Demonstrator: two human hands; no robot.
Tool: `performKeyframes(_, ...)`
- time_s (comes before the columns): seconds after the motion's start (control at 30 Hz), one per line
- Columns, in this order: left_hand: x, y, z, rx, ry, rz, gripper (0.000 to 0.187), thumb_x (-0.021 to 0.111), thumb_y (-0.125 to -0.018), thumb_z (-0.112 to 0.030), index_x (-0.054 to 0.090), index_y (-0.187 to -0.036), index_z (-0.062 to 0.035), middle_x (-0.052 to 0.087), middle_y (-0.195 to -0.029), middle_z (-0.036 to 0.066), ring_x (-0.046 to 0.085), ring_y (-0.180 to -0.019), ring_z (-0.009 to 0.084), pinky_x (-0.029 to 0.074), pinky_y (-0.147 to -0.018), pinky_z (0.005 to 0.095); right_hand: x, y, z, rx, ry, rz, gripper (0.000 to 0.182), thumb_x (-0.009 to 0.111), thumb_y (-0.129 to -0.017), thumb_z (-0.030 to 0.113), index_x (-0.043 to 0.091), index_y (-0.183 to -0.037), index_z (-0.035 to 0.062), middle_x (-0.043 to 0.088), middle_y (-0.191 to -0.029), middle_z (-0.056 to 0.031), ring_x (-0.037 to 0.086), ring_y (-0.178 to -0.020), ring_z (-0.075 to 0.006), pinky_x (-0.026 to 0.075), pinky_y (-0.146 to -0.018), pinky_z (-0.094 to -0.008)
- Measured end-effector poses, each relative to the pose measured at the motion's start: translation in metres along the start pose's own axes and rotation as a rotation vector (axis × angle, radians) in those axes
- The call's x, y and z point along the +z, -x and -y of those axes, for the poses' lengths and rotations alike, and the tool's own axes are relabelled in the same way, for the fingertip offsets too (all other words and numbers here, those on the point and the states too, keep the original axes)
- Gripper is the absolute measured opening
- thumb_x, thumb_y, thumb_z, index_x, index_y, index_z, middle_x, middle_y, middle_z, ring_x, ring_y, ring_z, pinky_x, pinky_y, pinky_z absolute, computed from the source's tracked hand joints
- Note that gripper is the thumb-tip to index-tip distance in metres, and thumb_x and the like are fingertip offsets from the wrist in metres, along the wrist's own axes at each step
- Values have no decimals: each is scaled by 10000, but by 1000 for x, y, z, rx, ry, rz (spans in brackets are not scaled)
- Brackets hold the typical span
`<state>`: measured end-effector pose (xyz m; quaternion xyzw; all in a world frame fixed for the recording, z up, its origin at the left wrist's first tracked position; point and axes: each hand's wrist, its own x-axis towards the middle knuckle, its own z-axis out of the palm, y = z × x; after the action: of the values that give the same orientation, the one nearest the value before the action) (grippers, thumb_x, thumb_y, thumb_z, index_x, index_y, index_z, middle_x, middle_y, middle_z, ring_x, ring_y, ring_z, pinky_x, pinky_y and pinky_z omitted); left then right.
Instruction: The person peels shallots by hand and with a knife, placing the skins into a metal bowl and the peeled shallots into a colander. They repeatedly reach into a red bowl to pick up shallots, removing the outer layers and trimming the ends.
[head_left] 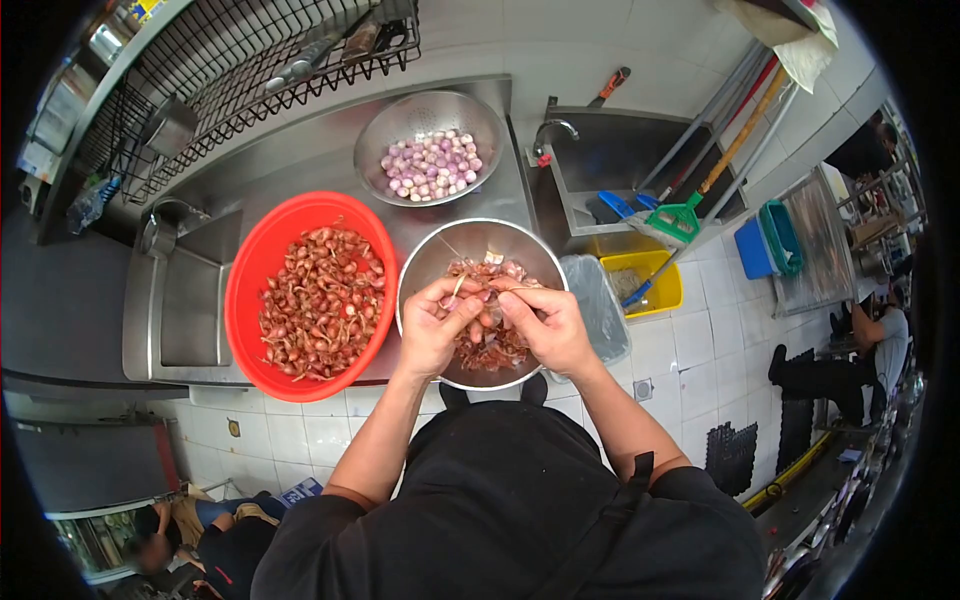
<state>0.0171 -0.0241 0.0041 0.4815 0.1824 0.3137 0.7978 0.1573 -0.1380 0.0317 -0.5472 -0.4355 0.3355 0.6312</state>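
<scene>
Both hands meet over a steel bowl [413, 262] that holds papery brown skins [490, 353]. My left hand [437, 325] has its fingers pinched around a small shallot [487, 297], mostly hidden by the fingers. From the other side my right hand [545, 322] closes its thumb and fingertips on the same shallot. To the left, a red basin [240, 310] is heaped with unpeeled shallots [322, 300]. Behind the bowl, a steel colander [375, 140] contains peeled, pinkish-purple shallots [432, 165].
A small sink [195, 310] lies left of the basin, below a black wire rack [230, 90]. On the right are a deep sink [610, 165], a yellow bucket [672, 292], a green dustpan [677, 220] and leaning broom handles. Other people are at the far right and lower left.
</scene>
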Motion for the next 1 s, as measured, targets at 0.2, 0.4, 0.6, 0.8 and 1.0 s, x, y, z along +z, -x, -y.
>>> performKeyframes(0.2, -14, -2, 2, -138, 169, 27, 176, 630, -948, -71, 636, -1110, -4, 680, -907, 102, 592, -663, 99, 453, -550, 188, 8, 0, -12, 112, -57, -7, 270, 574, -991, 118, 646, -1168, -72, 691, -879, -39, 603, -801, -77, 496, -748, -226)
performKeyframes(0.4, -19, 1, 13, -126, 168, -4, 186, 656, -933, -81, 651, -1108, -20, 685, -925, 97, 601, -689, 87, 451, -578, 176, 18, -2, -14, -29, 175, -72, 254, 608, -960, 114, 666, -1112, -81, 730, -936, -157, 673, -856, -150, 517, -789, -287)
performKeyframes(0.6, -19, 2, 5, -106, 178, -59, 198, 646, -927, -55, 669, -1117, -3, 707, -998, 110, 642, -772, 111, 499, -659, 196, 22, -3, -14, -1, 150, -180, 255, 610, -959, 119, 666, -1101, -85, 727, -927, -167, 672, -845, -153, 516, -791, -295)
performKeyframes(0.8, -44, 1, 5, -142, 332, -102, 244, 582, -958, -33, 624, -1189, 33, 664, -1122, 147, 622, -851, 99, 503, -692, 172, -4, -24, -43, 48, 470, -124, 305, 519, -985, 201, 641, -908, -68, 644, -807, -274, 657, -768, -406, 499, -721, -417)
performKeyframes(1.0, -48, 7, 7, -144, 380, -184, 209, 604, -944, -18, 636, -1145, 26, 663, -993, 120, 593, -799, 121, 501, -736, 214, -3, -14, -48, 228, 467, 10, 305, 549, -967, 211, 621, -845, -59, 604, -694, -249, 615, -666, -368, 474, -656, -421)
